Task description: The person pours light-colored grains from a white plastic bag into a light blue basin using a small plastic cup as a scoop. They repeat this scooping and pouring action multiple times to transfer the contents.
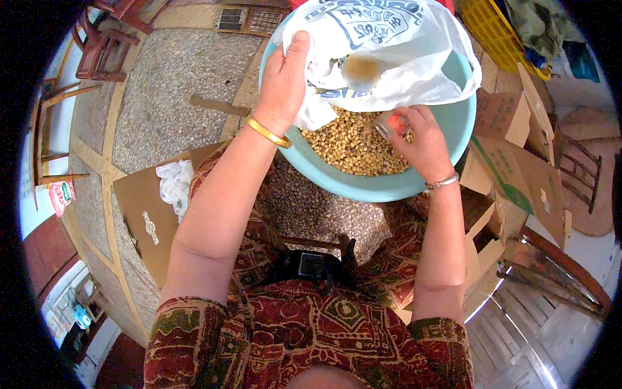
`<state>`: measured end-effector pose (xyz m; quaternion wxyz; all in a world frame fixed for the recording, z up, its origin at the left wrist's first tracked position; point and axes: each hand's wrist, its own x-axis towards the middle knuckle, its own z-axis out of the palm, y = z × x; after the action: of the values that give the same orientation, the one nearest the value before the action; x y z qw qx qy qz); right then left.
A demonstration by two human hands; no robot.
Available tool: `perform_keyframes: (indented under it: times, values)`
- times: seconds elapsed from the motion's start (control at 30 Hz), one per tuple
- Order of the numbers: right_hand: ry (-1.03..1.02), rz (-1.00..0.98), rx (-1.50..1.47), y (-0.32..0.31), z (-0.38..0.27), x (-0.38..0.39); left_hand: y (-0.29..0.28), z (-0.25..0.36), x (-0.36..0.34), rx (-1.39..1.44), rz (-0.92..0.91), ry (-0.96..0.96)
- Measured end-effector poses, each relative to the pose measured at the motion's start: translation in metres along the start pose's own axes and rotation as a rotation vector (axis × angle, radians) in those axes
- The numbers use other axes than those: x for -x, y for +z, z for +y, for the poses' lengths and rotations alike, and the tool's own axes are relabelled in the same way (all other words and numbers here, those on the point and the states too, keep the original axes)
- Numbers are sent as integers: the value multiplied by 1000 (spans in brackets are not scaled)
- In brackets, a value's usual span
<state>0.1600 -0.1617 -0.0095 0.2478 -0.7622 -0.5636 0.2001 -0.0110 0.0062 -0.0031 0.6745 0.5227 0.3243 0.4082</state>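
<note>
A pale blue-green basin (363, 190) holds a heap of yellowish-brown beans or kernels (353, 144). Over its far part lies a white plastic bag (421, 61) with dark blue print. My left hand (285, 81), a gold bangle at its wrist, grips the bag's left edge. A blurred brown patch (361, 70) shows at the bag's opening; I cannot make out what it is. My right hand (424, 144), with a silver bracelet, is bent over the heap below the bag. Its curled fingers hold a small red thing (396, 122), mostly hidden.
Opened cardboard boxes (518, 172) stand right of the basin, with a yellow plastic basket (499, 35) beyond them. At the left, a cardboard piece (146, 217) lies near a crumpled white plastic bag (175, 185). A wooden chair (103, 52) stands at the far left on the pebbled floor (181, 91).
</note>
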Motion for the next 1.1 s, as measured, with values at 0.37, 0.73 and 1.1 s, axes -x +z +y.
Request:
perform_keyframes:
  times: [0.37,0.73,1.1]
  values:
    - [82,-44,-36,22,7,-2,5,1,0,21,4,-34]
    - [431,-193,-1013,-23,0,-3,-1,3,3,-64,-33,-5]
    - [-57,508,-400,-3,-20,-31,2,1,10,-48,-107,-31]
